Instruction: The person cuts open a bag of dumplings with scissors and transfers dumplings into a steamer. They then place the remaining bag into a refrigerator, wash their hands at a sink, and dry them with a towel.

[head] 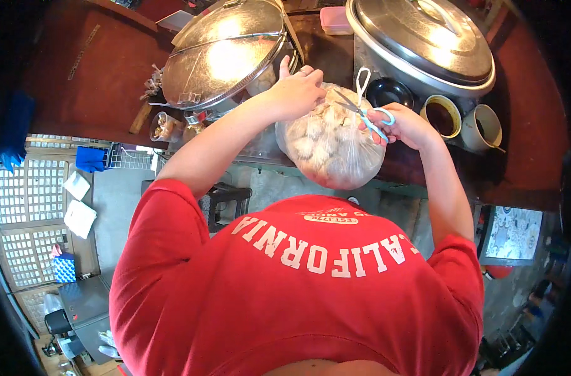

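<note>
A clear plastic bag (332,150), bulging with pale, rounded food pieces, rests at the near edge of the dark table. My left hand (299,91) is at the bag's upper left, its fingers curled onto the plastic and one finger raised; the fingertips are partly hidden. In my right hand (400,124) is a pair of scissors (367,117) with light blue handles. Their blades are parted and point over the bag's top towards my left fingers. A white loop (362,80) stands up just behind the scissors; what it belongs to is unclear.
A shiny domed lid (229,51) covers a container at left; a large lidded metal pot (421,42) stands at right. Beside that pot are a black bowl (389,91) and two cups (440,115) of dark sauce. A plastic cup (165,128) sits by the left forearm.
</note>
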`<state>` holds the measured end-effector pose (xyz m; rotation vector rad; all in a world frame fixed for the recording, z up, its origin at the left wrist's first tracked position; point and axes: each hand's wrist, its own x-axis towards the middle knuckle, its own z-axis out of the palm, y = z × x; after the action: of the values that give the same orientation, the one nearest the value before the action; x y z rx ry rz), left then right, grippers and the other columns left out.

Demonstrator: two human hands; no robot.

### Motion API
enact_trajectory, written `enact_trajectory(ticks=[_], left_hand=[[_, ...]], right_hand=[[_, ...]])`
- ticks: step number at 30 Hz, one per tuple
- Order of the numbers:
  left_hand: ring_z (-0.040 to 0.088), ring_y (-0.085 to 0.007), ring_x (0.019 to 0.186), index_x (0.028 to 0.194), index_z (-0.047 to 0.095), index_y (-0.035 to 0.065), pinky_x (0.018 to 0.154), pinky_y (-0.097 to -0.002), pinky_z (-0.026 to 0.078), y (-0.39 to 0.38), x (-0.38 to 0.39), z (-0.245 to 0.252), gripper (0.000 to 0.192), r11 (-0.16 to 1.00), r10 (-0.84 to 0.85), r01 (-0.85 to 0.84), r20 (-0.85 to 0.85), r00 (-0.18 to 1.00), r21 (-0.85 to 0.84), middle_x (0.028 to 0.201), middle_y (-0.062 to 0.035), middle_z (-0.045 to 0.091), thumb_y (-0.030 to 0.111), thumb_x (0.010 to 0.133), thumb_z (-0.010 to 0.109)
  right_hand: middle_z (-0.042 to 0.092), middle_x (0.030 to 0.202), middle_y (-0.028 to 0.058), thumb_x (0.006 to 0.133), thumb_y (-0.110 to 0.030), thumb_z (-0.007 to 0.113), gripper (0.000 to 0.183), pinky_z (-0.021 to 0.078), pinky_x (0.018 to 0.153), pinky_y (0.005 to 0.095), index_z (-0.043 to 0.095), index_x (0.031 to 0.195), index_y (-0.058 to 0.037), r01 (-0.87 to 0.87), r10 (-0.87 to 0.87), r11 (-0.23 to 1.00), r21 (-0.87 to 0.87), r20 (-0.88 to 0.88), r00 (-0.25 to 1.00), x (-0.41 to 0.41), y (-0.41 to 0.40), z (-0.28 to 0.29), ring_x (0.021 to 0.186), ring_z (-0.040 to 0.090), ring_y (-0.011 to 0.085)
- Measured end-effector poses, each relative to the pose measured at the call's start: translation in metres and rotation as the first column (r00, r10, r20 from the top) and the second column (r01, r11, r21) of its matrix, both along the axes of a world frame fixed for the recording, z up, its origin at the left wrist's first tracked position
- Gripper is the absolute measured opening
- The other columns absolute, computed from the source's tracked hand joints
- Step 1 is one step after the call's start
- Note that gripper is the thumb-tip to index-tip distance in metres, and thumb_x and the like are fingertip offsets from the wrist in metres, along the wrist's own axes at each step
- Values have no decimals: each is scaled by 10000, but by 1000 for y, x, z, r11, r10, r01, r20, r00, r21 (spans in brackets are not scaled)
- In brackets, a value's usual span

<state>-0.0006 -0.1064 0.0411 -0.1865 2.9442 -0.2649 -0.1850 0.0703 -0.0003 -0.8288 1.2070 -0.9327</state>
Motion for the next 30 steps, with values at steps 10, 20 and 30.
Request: enact_trajectory(ticks=[10, 20, 30], left_hand=[[387, -264, 1151, 835, 613, 131, 949, -683, 187, 0, 13, -3, 81, 1000, -16, 20, -190, 982, 22, 1074, -73, 441, 168, 784, 563], [382, -265, 1146, 842, 626, 131, 920, -705, 196, 1, 16, -1, 102, 998, -50, 55, -267, 963, 12, 1074, -80, 441, 183, 788, 557], [407, -289, 1104, 849, 618, 65, 903, -375, 393, -3, 28, 37, 114, 992, -12, 56, -357, 934, 112, 1083, -113, 454, 157, 792, 581]], right_hand=[[544, 593, -19, 849, -360, 574, 349, 281, 398, 185, 649, 871, -20, -54, 53, 999, 8, 57, 997, -6, -24, -12, 493, 476, 35], [473, 567, -39, 852, -301, 612, 293, 248, 409, 169, 652, 897, -14, -164, 166, 985, -48, 48, 985, -7, -36, -22, 477, 381, 27], [523, 582, -32, 833, -310, 601, 324, 323, 453, 185, 668, 979, -28, -257, 210, 958, -127, -302, 930, -27, -24, 12, 512, 438, 26]])
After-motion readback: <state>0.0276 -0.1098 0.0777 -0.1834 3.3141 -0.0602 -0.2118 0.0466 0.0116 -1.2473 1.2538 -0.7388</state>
